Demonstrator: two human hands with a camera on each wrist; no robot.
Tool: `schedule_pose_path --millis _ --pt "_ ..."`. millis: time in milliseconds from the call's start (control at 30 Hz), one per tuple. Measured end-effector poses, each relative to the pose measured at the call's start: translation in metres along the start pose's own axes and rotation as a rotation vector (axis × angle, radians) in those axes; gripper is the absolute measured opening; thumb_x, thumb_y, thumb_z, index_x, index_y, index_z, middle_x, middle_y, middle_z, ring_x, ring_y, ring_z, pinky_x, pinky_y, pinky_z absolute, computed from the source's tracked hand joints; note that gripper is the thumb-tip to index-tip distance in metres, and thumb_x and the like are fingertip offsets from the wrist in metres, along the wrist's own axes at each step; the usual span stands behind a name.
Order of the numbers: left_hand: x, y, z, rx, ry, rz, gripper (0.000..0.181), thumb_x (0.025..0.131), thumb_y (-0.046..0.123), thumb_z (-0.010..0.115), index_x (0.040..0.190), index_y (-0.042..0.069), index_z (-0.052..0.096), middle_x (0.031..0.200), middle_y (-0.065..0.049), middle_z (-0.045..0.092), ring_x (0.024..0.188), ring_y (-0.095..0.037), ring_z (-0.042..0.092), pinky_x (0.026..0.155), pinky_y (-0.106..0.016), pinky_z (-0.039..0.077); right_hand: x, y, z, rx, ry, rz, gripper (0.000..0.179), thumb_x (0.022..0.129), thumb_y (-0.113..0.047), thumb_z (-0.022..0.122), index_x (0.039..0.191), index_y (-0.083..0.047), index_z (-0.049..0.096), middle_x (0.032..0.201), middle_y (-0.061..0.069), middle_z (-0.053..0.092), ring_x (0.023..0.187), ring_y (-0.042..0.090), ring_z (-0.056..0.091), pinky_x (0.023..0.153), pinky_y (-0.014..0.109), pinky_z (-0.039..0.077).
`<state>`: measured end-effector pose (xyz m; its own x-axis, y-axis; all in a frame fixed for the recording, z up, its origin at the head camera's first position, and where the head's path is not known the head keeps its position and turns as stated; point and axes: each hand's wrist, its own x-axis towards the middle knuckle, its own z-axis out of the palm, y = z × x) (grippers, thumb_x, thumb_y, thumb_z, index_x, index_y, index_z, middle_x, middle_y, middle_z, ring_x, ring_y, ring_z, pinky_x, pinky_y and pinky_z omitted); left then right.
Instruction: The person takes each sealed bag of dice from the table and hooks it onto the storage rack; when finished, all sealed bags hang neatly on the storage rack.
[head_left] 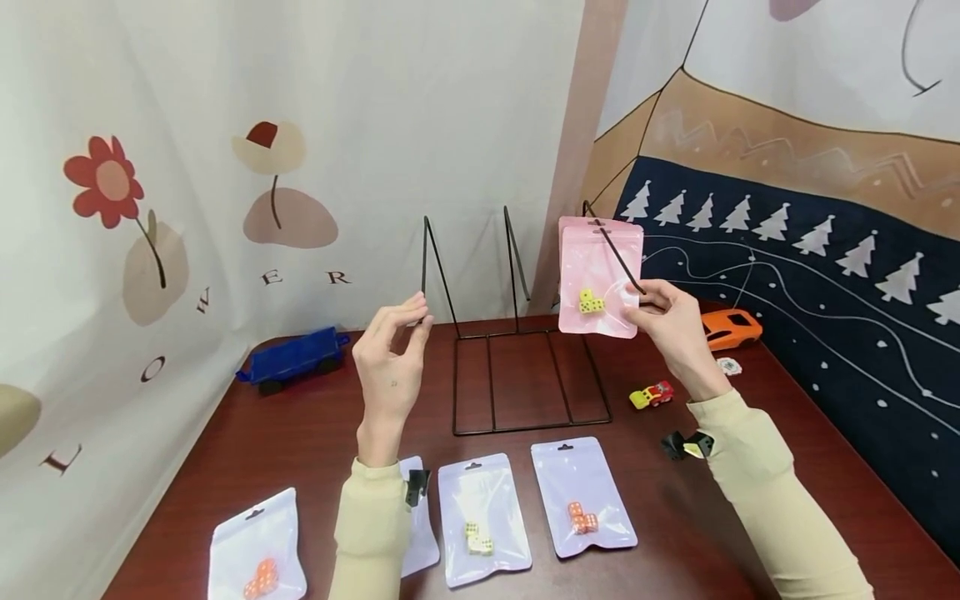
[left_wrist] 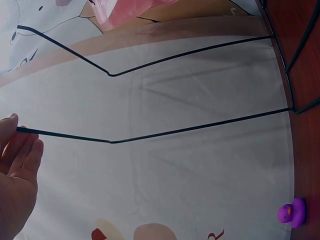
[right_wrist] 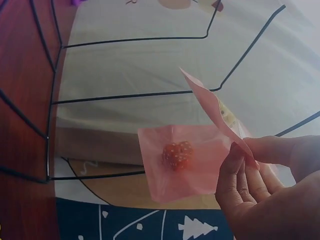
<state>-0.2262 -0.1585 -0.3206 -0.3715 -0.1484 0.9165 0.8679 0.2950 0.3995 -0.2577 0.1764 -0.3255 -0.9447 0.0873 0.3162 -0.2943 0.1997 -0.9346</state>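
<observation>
A black wire rack (head_left: 533, 432) stands on the table with three prongs slanting up and forward. My left hand (head_left: 392, 358) pinches the tip of the left prong (left_wrist: 65, 135) between thumb and fingers. At the right prong, my right hand (head_left: 671, 321) pinches the side edge of a pink zip bag (head_left: 600, 267) containing yellow dice (head_left: 591, 302). The prong runs through this bag's hang hole. Behind it on the same prong hangs another pink bag (right_wrist: 150, 170) with orange dice (right_wrist: 178, 156), mostly hidden in the head view. The middle prong (head_left: 517, 254) is bare.
Pale bags lie along the front: one with orange dice (head_left: 258, 533), one partly under my left sleeve (head_left: 420, 533), two lavender bags (head_left: 480, 492) (head_left: 577, 471). A blue trailer (head_left: 295, 360), purple duck (left_wrist: 295, 212), small toy car (head_left: 651, 395) and orange car (head_left: 731, 329) stand around.
</observation>
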Motion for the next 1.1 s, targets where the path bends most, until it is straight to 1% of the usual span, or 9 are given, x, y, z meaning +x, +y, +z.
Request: schedule_pose_path --millis 100,267,400,500,633,733,867,933,1100 --pt "0.002 -0.001 -0.001 0.005 -0.001 0.001 0.016 0.078 -0.014 0.068 0.092 -0.006 0.07 0.096 -0.018 0.067 0.099 -0.033 0.064 0.09 -0.038 0.052 0.007 0.0 0.004 0.008 0.007 0.006 0.039 0.085 0.004 0.066 0.122 0.01 0.053 0.1 -0.008 0.063 0.078 0.004 0.061 0.071 0.012 0.052" --pt "0.001 -0.001 -0.002 0.003 0.0 -0.004 0.014 0.079 -0.012 0.068 0.092 -0.006 0.07 0.096 -0.019 0.066 0.101 -0.028 0.064 0.089 -0.039 0.052 0.014 -0.001 0.01 0.069 0.014 0.034 0.038 0.085 0.005 0.066 0.121 0.009 0.053 0.103 -0.006 0.063 0.077 0.004 0.062 0.071 0.013 0.053" --pt "-0.002 -0.001 -0.002 -0.007 -0.001 -0.004 0.016 0.078 -0.014 0.068 0.091 -0.006 0.07 0.096 -0.018 0.066 0.099 -0.033 0.064 0.088 -0.039 0.053 0.016 0.0 0.014 0.129 0.02 0.043 0.035 0.084 0.007 0.066 0.117 0.008 0.055 0.098 -0.004 0.063 0.073 0.003 0.062 0.068 0.013 0.054" --pt "-0.002 -0.001 -0.002 -0.014 -0.006 -0.007 0.016 0.078 -0.015 0.068 0.091 -0.006 0.07 0.096 -0.019 0.066 0.099 -0.037 0.063 0.089 -0.039 0.053 0.02 0.002 0.017 0.164 0.025 0.033 0.033 0.083 0.009 0.066 0.114 0.007 0.057 0.094 0.002 0.062 0.069 0.003 0.062 0.065 0.014 0.054" --pt "-0.001 -0.001 -0.001 -0.016 -0.002 -0.002 0.013 0.079 -0.013 0.068 0.091 -0.007 0.069 0.094 -0.022 0.065 0.098 -0.039 0.063 0.088 -0.039 0.053 0.026 0.003 0.019 0.173 0.032 0.031 0.03 0.083 0.009 0.067 0.112 0.004 0.059 0.09 0.008 0.06 0.066 0.004 0.06 0.063 0.014 0.054" --pt "0.0 0.0 -0.001 -0.008 -0.001 0.003 0.013 0.079 -0.013 0.068 0.09 -0.007 0.069 0.094 -0.022 0.066 0.099 -0.036 0.064 0.088 -0.039 0.053 0.03 0.003 0.02 0.163 0.041 0.043 0.03 0.082 0.008 0.067 0.111 0.003 0.06 0.088 0.006 0.061 0.066 0.005 0.058 0.062 0.014 0.054" --pt "0.001 0.0 -0.002 -0.006 -0.003 -0.001 0.013 0.079 -0.013 0.068 0.091 -0.007 0.069 0.095 -0.02 0.066 0.101 -0.03 0.064 0.088 -0.039 0.053 0.036 0.003 0.021 0.15 0.045 0.041 0.032 0.082 0.008 0.067 0.113 0.006 0.059 0.088 0.003 0.062 0.067 0.005 0.058 0.063 0.014 0.054" --pt "0.001 0.0 -0.001 -0.008 -0.004 -0.004 0.014 0.079 -0.014 0.068 0.091 -0.007 0.069 0.095 -0.02 0.066 0.101 -0.03 0.064 0.089 -0.039 0.053 0.038 0.003 0.021 0.139 0.045 0.034 0.034 0.083 0.008 0.066 0.115 0.008 0.058 0.088 0.002 0.062 0.067 0.005 0.057 0.062 0.014 0.054" --pt "-0.002 0.0 0.0 -0.009 -0.01 -0.009 0.016 0.079 -0.015 0.068 0.092 -0.006 0.069 0.096 -0.019 0.066 0.1 -0.034 0.063 0.089 -0.039 0.052 0.043 0.006 0.021 0.153 0.041 0.018 0.038 0.083 0.008 0.064 0.119 0.014 0.053 0.089 0.001 0.063 0.068 0.005 0.055 0.061 0.013 0.054"
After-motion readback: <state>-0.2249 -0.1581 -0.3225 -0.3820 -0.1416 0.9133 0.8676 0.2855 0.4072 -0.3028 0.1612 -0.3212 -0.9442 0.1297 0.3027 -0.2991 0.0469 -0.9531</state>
